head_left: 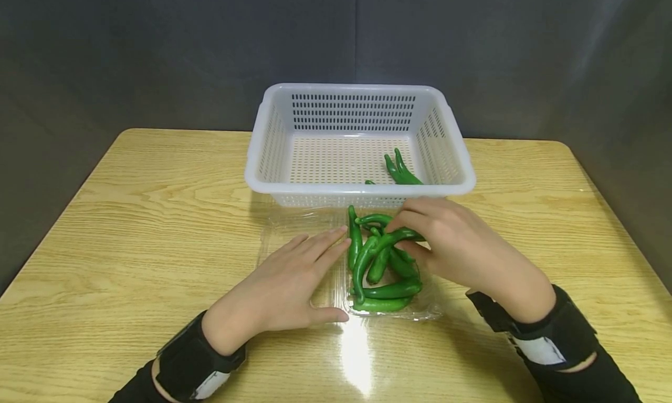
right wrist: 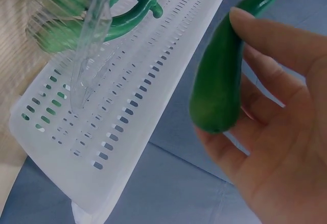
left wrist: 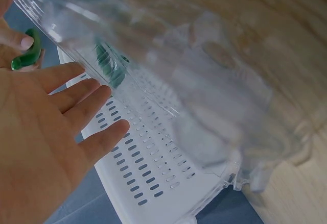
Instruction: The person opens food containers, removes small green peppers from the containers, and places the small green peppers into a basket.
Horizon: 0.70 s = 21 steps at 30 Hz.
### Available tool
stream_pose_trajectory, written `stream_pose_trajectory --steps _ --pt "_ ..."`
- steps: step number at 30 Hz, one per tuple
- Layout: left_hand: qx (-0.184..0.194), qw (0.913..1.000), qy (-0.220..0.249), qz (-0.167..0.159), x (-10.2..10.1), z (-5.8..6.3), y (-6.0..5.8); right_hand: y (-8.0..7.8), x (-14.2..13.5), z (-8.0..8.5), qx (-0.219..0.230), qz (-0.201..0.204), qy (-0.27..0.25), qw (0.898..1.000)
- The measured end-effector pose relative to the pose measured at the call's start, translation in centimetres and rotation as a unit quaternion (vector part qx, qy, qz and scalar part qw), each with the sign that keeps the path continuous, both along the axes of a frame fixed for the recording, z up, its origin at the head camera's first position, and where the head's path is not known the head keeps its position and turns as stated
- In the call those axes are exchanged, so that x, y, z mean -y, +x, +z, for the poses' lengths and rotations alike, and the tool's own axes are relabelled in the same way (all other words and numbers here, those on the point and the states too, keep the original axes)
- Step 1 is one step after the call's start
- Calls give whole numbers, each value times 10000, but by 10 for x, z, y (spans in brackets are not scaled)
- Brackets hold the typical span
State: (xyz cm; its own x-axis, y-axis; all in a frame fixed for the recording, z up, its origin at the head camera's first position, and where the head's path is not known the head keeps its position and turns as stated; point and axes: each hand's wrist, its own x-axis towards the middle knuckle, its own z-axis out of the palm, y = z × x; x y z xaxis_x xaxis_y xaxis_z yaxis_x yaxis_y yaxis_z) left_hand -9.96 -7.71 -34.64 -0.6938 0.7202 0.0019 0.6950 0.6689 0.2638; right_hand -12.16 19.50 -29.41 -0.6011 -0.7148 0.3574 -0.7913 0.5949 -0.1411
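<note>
My right hand (head_left: 454, 237) pinches a green pepper (right wrist: 217, 83) between thumb and fingers, above the right side of a clear plastic clamshell box (head_left: 427, 311). In the right wrist view the pepper's broad end points down and its narrow end sticks up past the thumb. Several more green peppers (head_left: 388, 305) lie piled in the box's right half. My left hand (head_left: 286, 286) spreads over the box's left half, fingers nearly straight and holding nothing. Its fingertips reach the edge beside the peppers; in the left wrist view they overlap the clear plastic (left wrist: 204, 96).
Just behind the box stands a white slotted plastic basket (head_left: 362, 189). A few green peppers (head_left: 404, 174) lie in it at the front right, partly hidden by the rim. Both stand on a wood-grain table (head_left: 157, 216), with a dark curtain (head_left: 178, 59) behind.
</note>
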Motion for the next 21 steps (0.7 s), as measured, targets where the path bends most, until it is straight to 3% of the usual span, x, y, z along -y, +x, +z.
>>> stream_pose_trajectory --steps 21 --pt "-14 10000 34 -19 0 0 0 -9 -2 2 -709 -46 -612 9956"
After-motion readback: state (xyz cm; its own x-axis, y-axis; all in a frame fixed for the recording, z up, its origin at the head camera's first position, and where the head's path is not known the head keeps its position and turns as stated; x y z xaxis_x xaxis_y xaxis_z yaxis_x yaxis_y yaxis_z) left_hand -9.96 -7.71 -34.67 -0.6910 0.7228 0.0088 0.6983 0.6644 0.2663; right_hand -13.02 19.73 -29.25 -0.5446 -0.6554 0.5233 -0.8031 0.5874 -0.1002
